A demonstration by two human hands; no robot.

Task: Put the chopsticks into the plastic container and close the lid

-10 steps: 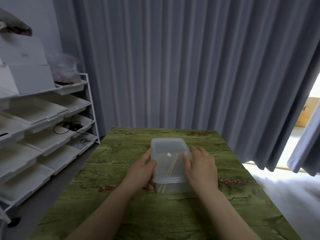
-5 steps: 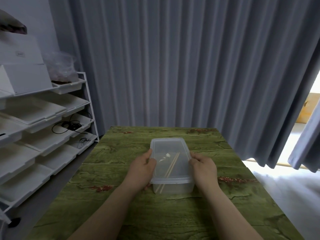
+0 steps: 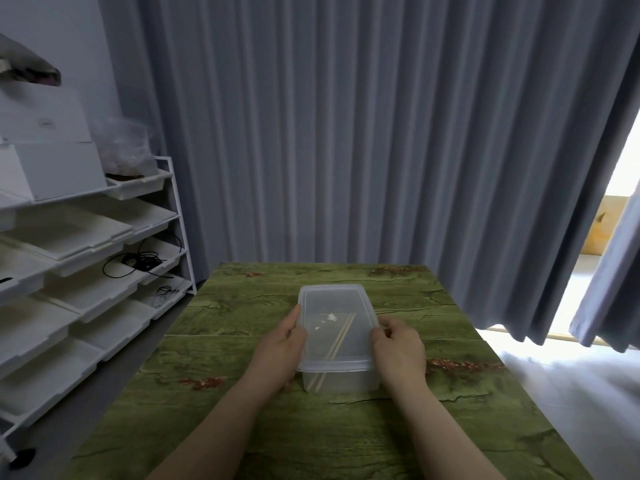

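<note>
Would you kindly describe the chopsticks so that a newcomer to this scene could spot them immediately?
Start at the green wood-grain table before the grey curtain. At its middle sits a clear plastic container, lid on, gripped by the left hand and right hand. The chopsticks are the pale thin sticks lying diagonally inside, the only wooden things in it.

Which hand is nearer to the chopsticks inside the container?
Left, slightly. The left hand grips the container's left wall beside the chopsticks' near ends; the right hand holds the opposite wall.
</note>
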